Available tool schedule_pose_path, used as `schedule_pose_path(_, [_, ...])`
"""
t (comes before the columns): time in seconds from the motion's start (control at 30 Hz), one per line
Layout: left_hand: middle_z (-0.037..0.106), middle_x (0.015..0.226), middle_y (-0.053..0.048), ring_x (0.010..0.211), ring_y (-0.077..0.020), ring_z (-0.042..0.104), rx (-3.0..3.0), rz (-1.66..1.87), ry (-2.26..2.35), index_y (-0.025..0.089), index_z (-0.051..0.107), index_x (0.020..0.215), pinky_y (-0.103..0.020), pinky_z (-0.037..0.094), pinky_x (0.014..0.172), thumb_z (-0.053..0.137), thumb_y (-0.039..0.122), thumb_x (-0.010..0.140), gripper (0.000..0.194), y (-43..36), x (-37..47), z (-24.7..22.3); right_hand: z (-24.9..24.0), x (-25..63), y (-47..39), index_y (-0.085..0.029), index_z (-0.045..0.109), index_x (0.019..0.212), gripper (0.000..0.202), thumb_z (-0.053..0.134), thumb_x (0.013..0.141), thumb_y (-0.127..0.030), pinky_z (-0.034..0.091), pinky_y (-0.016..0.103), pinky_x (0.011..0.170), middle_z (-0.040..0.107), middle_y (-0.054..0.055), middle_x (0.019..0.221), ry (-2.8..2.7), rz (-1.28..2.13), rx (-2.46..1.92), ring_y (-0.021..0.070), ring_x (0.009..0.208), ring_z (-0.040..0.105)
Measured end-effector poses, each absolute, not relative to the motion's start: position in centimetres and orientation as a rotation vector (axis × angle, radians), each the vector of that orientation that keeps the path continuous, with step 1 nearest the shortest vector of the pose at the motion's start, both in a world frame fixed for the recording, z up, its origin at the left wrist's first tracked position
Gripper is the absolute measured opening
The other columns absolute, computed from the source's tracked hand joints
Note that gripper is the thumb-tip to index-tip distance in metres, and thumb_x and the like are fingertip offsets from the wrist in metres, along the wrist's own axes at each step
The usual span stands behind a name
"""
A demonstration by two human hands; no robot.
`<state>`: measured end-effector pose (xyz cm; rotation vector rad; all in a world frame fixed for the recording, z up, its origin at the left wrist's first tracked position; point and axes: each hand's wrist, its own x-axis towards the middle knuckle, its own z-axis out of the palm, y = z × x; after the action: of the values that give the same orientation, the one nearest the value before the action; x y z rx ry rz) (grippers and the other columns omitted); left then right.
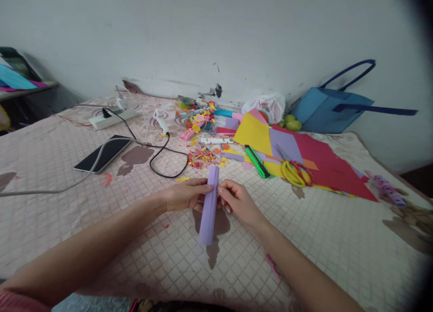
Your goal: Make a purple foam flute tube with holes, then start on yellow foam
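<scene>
Over the near middle of the table (162,262), we hold purple paper (207,219)

Left of the purple paper, our left hand (186,195) grasps it, thumb on top and fingers beneath. At its right edge, our right hand (238,201) has thumb and forefinger drawn together; we cannot tell whether they pinch it. The long, narrow piece runs from near to far. Just beyond it we see colourful scraps (203,158). Right of those, a green cutter (257,162) lies near scissors (293,173) with yellow and red handles. On the left, a grey cable (50,192) crosses a flat black device (86,162). Far right, we have a blue bag (331,109).
</scene>
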<state>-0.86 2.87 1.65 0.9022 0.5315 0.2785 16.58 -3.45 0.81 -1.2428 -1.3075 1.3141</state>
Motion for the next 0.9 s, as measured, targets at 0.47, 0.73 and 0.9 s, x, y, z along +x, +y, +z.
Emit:
schedule_pose_path(0.47, [0.063,0.108,-0.011,0.097,-0.0193,0.063,1.006,0.169,0.413,0.016,0.052,0.111,-0.032,0.051,0.081,0.071,0.022,0.077,0.039,3.25,-1.24,2.04,1.06,16.62,-3.47,-0.020,0.046,0.067,0.028,0.055,0.082,-0.043,0.027,0.019,0.038,0.048,-0.007,0.051,-1.266,1.342,-1.258,0.0055,0.039,0.037])
schedule_pose_path(0.73, [0.064,0.101,-0.008,0.089,-0.0168,0.064,1.051,0.199,0.481,0.015,0.054,0.105,-0.030,0.051,0.078,0.074,0.018,0.071,0.039,3.15,-1.13,1.62,0.71,16.64,-3.38,-0.020,0.047,0.068,0.027,0.055,0.083,-0.041,0.026,0.019,0.039,0.050,-0.008,0.053,-1.254,1.385,-1.226,0.0045,0.039,0.037])
schedule_pose_path(0.9, [0.064,0.100,-0.007,0.089,-0.0158,0.063,1.089,0.205,0.489,0.015,0.056,0.105,-0.025,0.049,0.072,0.075,0.019,0.071,0.040,2.94,-1.13,1.82,0.68,16.60,-3.36,-0.020,0.048,0.068,0.027,0.055,0.084,-0.041,0.026,0.020,0.039,0.050,-0.007,0.052,-1.264,1.373,-1.237,0.0051,0.039,0.037])
